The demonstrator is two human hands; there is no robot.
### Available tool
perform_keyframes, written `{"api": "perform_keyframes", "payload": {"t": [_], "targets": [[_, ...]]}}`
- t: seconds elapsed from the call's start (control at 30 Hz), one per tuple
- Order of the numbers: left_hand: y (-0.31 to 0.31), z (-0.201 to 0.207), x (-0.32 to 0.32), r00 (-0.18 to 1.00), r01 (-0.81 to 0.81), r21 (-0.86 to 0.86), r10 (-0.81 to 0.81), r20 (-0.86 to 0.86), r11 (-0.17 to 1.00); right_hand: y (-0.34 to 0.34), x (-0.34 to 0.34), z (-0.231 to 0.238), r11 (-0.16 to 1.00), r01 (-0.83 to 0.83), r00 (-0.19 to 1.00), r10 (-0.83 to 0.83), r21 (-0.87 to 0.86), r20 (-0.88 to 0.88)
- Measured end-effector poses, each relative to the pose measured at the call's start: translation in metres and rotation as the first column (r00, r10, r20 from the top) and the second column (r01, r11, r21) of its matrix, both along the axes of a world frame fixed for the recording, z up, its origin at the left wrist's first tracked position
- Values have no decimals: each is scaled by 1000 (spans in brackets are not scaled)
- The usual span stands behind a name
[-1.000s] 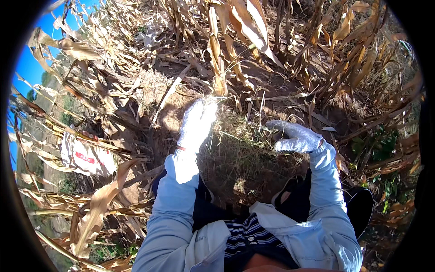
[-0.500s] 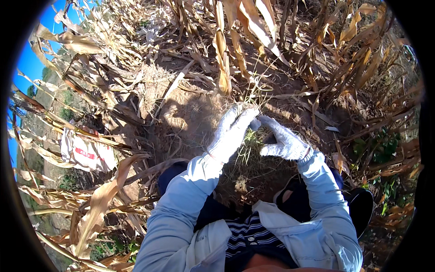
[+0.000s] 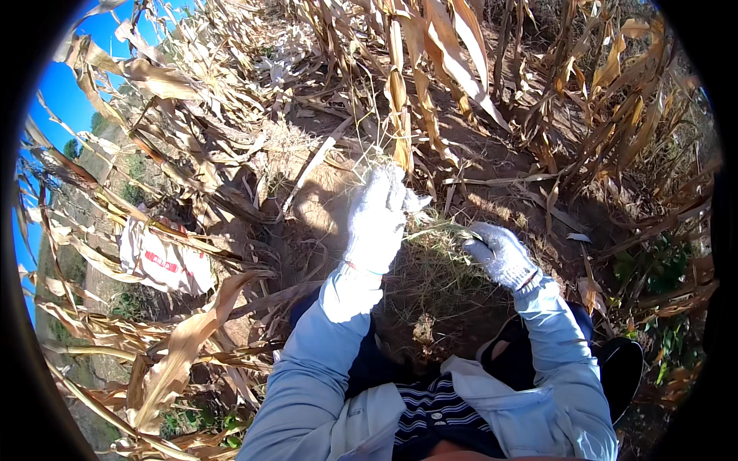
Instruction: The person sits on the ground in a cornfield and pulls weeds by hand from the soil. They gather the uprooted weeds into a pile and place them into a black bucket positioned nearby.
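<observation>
dry thin grass tuft (image 3: 430,230), both gloves (image 3: 377,223) gripping

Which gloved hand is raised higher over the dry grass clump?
The left hand: it reaches up toward the hanging corn leaf, while the right hand stays lower, gripping grass.

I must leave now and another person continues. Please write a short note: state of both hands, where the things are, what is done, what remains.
Left hand: white glove, raised, closed on a tuft of dry grass.
Right hand: white glove, pinching the same dry grass from the right side.
Things: the grass clump stands at the person's knees, between dry maize stalks. A white sack lies to the left among the leaves.
Done: the grass is gripped by both hands.
Left: the grass is not yet pulled free; most of the clump remains in place.
</observation>
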State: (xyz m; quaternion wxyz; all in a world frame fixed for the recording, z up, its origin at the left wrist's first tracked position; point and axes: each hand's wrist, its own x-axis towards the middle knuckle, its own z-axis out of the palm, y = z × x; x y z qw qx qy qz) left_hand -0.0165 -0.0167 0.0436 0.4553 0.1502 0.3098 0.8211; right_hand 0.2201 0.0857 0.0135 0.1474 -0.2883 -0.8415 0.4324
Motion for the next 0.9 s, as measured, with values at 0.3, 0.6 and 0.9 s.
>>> {"api": "perform_keyframes", "payload": {"t": [0.3, 0.6, 0.9], "targets": [[-22, -2, -54, 984, -175, 215, 166, 59, 961, 24, 20, -6, 904, 166, 983, -123, 394, -133], [-39, 2, -112, 834, -541, 131, 551, -45, 830, 90, 79, -33, 803, 408, 913, -370, 435, -173], [-68, 7, -154, 620, -759, 103, 762, -186, 643, 141, 136, -31, 696, 516, 835, -538, 500, -114]]}}
